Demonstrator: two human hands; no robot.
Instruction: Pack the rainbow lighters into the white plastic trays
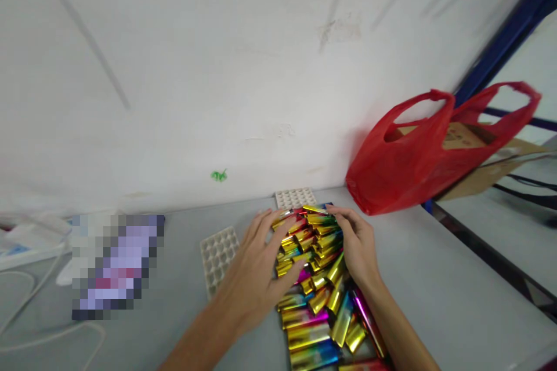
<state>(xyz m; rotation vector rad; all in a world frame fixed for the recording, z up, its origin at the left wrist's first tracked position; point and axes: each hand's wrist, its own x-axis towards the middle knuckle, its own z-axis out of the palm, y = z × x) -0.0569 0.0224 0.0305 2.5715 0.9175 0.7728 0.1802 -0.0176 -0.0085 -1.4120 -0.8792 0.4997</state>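
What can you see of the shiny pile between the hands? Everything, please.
The pile holds many pieces with a glossy, metallic-looking finish, mostly gold, shading to blue, green, magenta or red. Several near ones lie side by side; others overlap at angles. It rests on the grey table, with pale trays beyond and to its left. The left hand spreads over its left side; the right hand curls at its far right edge.

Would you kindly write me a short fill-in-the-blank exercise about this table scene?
1. The plastic bag is ____ in colour.
2. Of the left hand and the right hand, the ____ is nearer that bag.
3. The shiny pieces lie on a ____ table.
4. A small ____ mark shows low on the wall.

Missing words: red; right; grey; green.
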